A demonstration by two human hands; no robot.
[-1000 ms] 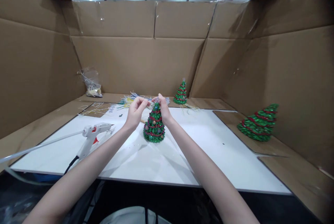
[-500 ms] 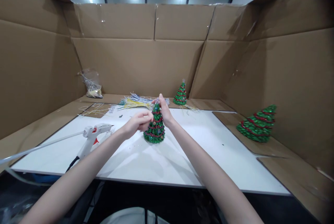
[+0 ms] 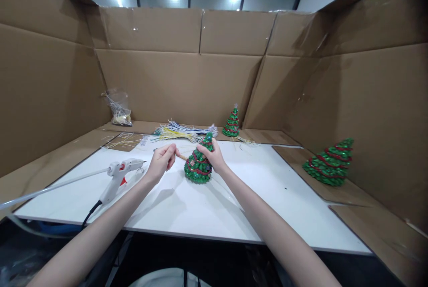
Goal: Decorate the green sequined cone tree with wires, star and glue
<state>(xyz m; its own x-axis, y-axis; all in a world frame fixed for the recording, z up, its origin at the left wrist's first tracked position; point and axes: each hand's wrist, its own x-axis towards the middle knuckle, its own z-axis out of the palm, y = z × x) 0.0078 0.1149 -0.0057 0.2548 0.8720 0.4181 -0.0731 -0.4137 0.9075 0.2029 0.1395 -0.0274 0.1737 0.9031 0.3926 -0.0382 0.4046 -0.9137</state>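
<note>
While the right hand (image 3: 214,157) grips a shiny green cone-shaped tree (image 3: 198,177), tilted, base on the white flat board (image 3: 267,189) below, the left hand (image 3: 162,161) is just beside, thumb and fingertips together; can't tell if pinching anything. Thin red garland (image 3: 201,172) and small coloured ornaments (image 3: 192,162) look done. Tip unclear; smaller green tree (image 3: 231,125) beyond right hand has a pale topper (image 3: 236,106), so possibly that's outstanding.

The centre tree (image 3: 198,171) is green striped with red, the glue gun (image 3: 112,184) white with a red trigger (image 3: 123,181).
</note>
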